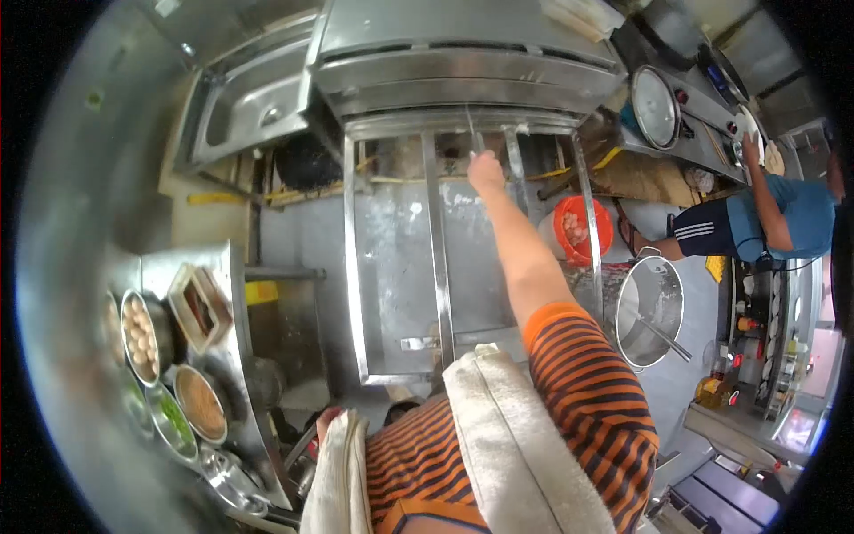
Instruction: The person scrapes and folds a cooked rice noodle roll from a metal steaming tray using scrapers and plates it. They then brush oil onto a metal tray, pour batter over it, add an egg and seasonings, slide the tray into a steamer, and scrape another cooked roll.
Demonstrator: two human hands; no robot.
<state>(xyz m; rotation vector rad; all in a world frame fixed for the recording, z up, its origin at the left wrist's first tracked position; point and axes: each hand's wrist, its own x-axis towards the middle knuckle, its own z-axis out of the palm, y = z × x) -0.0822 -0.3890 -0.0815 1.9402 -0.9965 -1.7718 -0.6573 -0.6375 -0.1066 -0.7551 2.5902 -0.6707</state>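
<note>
Single head-worn view, forward and steeply down, hands' workspace below.

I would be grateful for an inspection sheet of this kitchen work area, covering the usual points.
Surface: open metal frame in front of a steel unit; pale marks on the floor beneath.
Job's things: thin tool, pointing at the steel unit; exact type unclear.
Clutter: red-lined bucket holding pale pieces, large pot with a long-handled utensil across its rim; filled bowls on the side table.
Grippers: right hand closed on the tool; left hand mostly hidden, grip unclear.
Cables: nothing seen near the frame.
Surroundings: sink to the left, co-worker to the right.
</note>
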